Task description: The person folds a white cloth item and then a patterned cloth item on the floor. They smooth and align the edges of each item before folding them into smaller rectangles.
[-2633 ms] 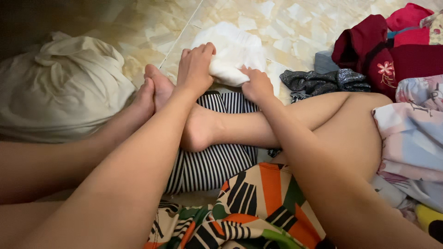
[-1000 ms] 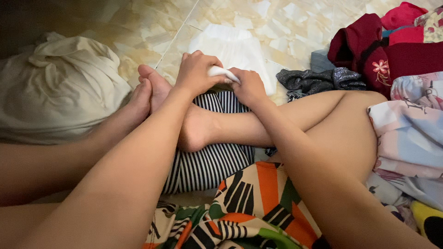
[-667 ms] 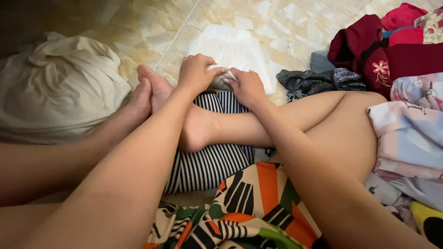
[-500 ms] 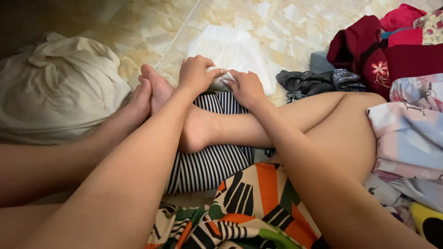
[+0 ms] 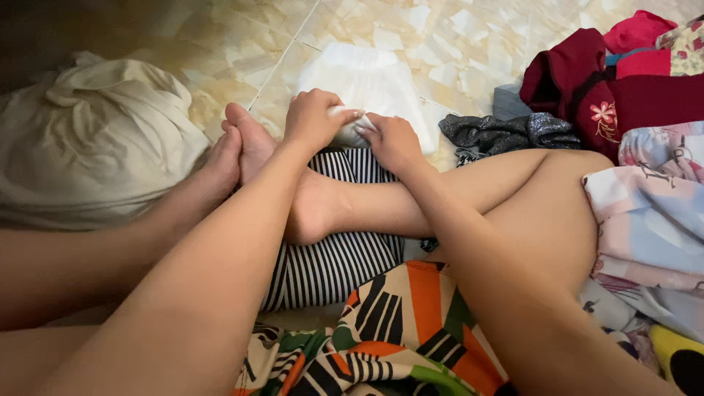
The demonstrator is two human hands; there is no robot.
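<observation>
White cloth [image 5: 350, 132] bunched, mostly hidden between left hand [image 5: 317, 117] and right hand [image 5: 394, 141].

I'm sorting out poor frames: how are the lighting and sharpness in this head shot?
Head view: the top left corner falls into dark shadow beside the cream bundle; the tiled floor is evenly lit, without harsh glare; left hand, right hand and the small white cloth look sharp; forearms nearest the lens look slightly soft.

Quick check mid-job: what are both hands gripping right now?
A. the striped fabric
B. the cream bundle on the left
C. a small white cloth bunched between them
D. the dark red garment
C: the left hand and right hand close together on a small white cloth, just above the striped fabric.
</observation>
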